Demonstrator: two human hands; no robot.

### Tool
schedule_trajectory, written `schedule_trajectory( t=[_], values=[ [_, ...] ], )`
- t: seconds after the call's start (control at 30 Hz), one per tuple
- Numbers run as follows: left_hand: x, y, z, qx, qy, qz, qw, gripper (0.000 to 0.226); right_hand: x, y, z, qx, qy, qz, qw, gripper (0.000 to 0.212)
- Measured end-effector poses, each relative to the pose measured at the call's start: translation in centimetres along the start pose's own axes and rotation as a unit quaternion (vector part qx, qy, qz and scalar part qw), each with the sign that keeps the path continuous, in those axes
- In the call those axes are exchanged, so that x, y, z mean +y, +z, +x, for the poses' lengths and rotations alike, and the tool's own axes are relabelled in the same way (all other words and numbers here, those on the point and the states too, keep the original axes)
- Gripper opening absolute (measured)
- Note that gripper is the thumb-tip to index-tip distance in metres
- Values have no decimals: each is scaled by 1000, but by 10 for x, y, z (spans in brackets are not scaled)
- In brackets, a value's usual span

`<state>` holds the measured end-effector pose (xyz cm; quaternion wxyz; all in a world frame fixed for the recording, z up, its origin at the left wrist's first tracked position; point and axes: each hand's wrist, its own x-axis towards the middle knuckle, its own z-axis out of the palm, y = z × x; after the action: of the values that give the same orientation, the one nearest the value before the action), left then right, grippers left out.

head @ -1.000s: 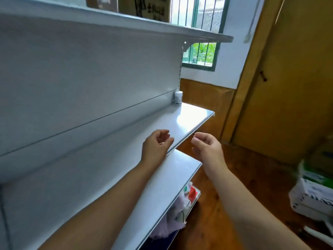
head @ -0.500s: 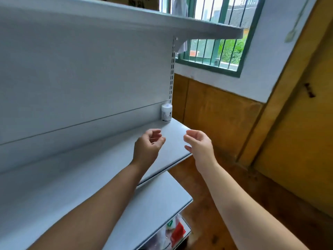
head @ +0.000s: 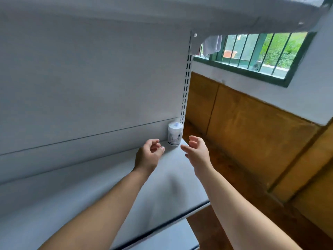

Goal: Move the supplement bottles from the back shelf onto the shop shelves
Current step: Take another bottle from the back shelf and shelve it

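One small white supplement bottle (head: 174, 133) with a printed label stands upright at the far right end of a white metal shelf (head: 111, 193), against the back panel. My left hand (head: 148, 155) hovers over the shelf just short of the bottle, fingers loosely curled and holding nothing. My right hand (head: 197, 152) reaches alongside it, a little right of the bottle, fingers spread and empty. Neither hand touches the bottle.
Another white shelf (head: 162, 13) hangs overhead, and a lower shelf (head: 167, 239) juts out beneath. A slotted upright (head: 186, 83) ends the unit on the right. Beyond it are a wood-panelled wall (head: 252, 127) and a green barred window (head: 257, 53).
Both hands have moved forward and closer to the bottle. The view has tilted up and nearer, so the bottle looks larger and the floor and boxes have left the frame.
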<state>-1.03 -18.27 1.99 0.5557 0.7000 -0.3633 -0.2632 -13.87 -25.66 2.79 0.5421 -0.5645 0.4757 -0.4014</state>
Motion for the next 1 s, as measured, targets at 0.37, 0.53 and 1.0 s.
schedule_trajectory(
  t=[0.37,0.53,1.0],
  values=[
    [-5,61,75,55,-88,5,995,54,2,10,78,-125,2,20,992,73],
    [-4,73,90,26,-92,71,993,51,9,21,87,-128,-25,13,991,50],
    [15,35,22,50,43,-73,995,43,-24,-14,54,-273,22,93,957,33]
  ],
)
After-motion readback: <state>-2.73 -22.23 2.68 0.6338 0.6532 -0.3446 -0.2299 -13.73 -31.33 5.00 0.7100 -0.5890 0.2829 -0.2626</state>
